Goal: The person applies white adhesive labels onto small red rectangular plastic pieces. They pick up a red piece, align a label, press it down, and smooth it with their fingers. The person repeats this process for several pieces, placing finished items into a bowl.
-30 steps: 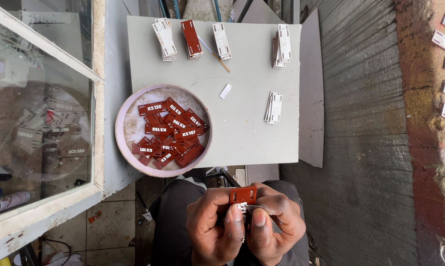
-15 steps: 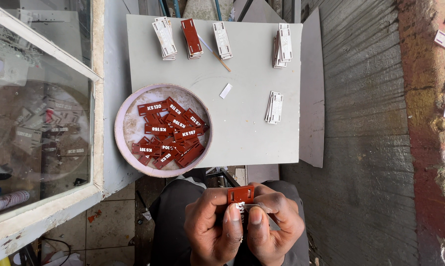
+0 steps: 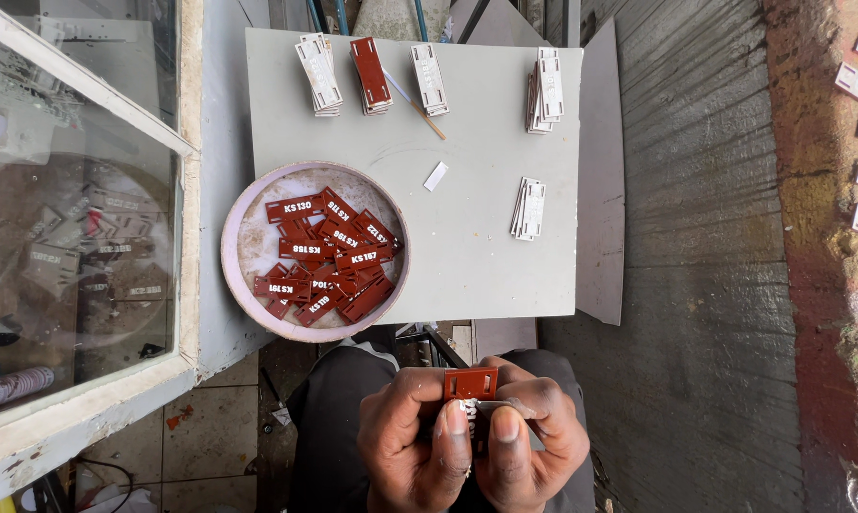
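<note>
Hands sitting a touch lower than before: left hand [image 3: 412, 439] and right hand [image 3: 531, 439] are both pinching the red tag [image 3: 471, 383], near the lap, possibly over a thin white piece; thumbs are best kept bracing it squarely.

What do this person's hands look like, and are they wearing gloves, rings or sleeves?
Both are bare: the left hand and right hand wear no gloves, and no rings or watch show. The thumbnails are short and plain. No sleeves are visible, as the wrists run out of the picture. Dark trousers cover the lap below.
</note>
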